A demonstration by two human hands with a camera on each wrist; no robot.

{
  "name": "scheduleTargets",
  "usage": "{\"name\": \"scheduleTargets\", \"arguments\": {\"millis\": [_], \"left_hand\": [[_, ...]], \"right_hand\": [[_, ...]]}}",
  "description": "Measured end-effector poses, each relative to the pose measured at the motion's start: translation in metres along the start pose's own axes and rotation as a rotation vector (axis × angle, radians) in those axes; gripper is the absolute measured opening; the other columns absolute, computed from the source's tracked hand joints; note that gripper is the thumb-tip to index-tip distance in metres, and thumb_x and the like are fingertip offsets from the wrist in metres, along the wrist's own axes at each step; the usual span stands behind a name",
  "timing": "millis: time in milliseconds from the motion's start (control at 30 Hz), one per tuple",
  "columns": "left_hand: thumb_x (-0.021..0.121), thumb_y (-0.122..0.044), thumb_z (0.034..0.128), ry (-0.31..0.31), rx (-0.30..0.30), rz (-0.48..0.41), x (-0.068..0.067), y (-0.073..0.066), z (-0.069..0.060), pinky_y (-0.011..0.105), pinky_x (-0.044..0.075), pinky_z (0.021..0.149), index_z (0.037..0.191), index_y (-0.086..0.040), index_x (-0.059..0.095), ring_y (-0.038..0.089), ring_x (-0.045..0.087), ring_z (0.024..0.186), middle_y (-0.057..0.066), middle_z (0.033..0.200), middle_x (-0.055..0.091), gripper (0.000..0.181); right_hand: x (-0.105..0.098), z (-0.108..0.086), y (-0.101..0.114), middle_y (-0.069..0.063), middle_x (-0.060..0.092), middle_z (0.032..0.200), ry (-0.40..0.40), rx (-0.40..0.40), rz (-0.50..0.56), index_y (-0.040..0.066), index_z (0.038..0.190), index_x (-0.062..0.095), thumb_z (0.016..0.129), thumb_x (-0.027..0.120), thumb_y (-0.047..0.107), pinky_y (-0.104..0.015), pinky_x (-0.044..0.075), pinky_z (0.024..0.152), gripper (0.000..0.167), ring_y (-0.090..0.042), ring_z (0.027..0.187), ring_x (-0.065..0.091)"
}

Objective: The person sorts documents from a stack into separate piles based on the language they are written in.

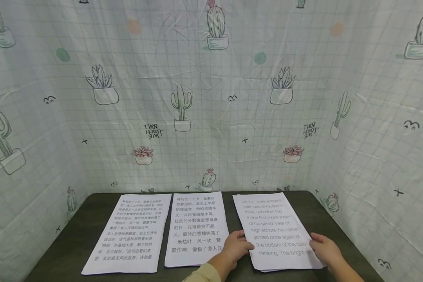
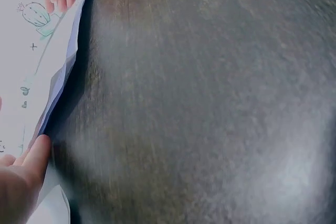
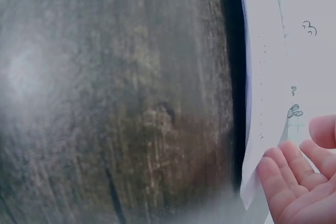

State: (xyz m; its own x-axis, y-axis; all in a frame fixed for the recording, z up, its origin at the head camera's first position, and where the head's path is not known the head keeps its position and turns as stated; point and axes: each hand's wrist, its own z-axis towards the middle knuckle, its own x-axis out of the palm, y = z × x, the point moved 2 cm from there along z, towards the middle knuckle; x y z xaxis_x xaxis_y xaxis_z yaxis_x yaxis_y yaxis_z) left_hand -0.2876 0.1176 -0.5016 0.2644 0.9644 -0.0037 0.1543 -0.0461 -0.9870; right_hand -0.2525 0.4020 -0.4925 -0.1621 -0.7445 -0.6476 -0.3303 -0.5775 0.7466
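Observation:
Three printed paper stacks lie side by side. My hands are at the right one, an English-text stack (image 1: 275, 231), whose sheet edges are slightly uneven. My left hand (image 1: 234, 250) touches its lower left edge, the thumb beside the paper. On the opposite side, the fingertips of my right hand (image 1: 326, 250) rest against the lower right edge. The right wrist view shows that hand (image 3: 299, 182) with relaxed fingers at the sheet's side and the thumb apart. In the left wrist view, the left hand (image 2: 26, 177) meets the stack's edge (image 2: 65, 66).
A Chinese-text stack (image 1: 197, 227) lies in the middle, close to the left hand. Another Chinese-text stack (image 1: 130, 235) lies at the left. They rest on a dark table (image 1: 67, 235), with a cactus-print curtain (image 1: 211, 117) around its back and sides.

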Motion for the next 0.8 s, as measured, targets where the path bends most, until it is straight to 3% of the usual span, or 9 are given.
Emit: {"name": "scheduleTargets", "arguments": {"millis": [133,267,367,567,800], "left_hand": [[0.067,0.001,0.0716,0.003,0.025,0.005,-0.004,0.0,0.0,0.036,0.058,0.08,0.13,0.013,0.049,0.02,0.069,0.093,0.023,0.115,0.068,0.063],[0.068,0.001,0.0721,-0.005,0.039,-0.006,-0.009,-0.001,0.0,0.039,0.058,0.084,0.132,0.012,0.049,0.028,0.069,0.097,0.028,0.119,0.065,0.064],[0.067,0.001,0.073,-0.008,0.043,-0.021,-0.014,-0.002,0.002,0.041,0.058,0.085,0.133,0.013,0.048,0.034,0.068,0.101,0.031,0.122,0.062,0.064],[0.066,0.0,0.0745,-0.013,0.053,-0.047,-0.032,-0.007,0.008,0.04,0.058,0.088,0.138,0.013,0.043,0.038,0.064,0.111,0.033,0.128,0.057,0.069],[0.067,0.0,0.0765,-0.057,0.045,-0.041,-0.057,-0.01,0.009,0.041,0.058,0.088,0.138,0.012,0.043,0.037,0.065,0.109,0.033,0.128,0.057,0.067]], "right_hand": [[0.0,0.001,0.004,-0.041,0.047,0.132,-0.003,-0.014,-0.021,-0.023,0.136,0.036,0.093,0.047,0.013,-0.049,0.052,0.087,0.057,-0.052,0.116,0.052],[0.003,0.002,0.011,-0.041,0.044,0.135,-0.013,-0.013,-0.031,-0.022,0.137,0.035,0.092,0.047,0.012,-0.058,0.043,0.098,0.057,-0.055,0.125,0.043],[0.007,0.003,0.018,-0.042,0.043,0.135,-0.008,-0.034,-0.039,-0.022,0.137,0.034,0.092,0.047,0.012,-0.059,0.043,0.098,0.058,-0.055,0.125,0.043],[0.018,0.005,0.032,-0.042,0.041,0.136,0.015,-0.046,-0.019,-0.02,0.14,0.031,0.093,0.048,0.013,-0.055,0.047,0.094,0.06,-0.055,0.123,0.044],[0.037,0.008,0.05,-0.04,0.04,0.139,0.036,-0.024,0.006,-0.015,0.143,0.031,0.093,0.047,0.014,-0.062,0.038,0.102,0.06,-0.054,0.124,0.044]]}}
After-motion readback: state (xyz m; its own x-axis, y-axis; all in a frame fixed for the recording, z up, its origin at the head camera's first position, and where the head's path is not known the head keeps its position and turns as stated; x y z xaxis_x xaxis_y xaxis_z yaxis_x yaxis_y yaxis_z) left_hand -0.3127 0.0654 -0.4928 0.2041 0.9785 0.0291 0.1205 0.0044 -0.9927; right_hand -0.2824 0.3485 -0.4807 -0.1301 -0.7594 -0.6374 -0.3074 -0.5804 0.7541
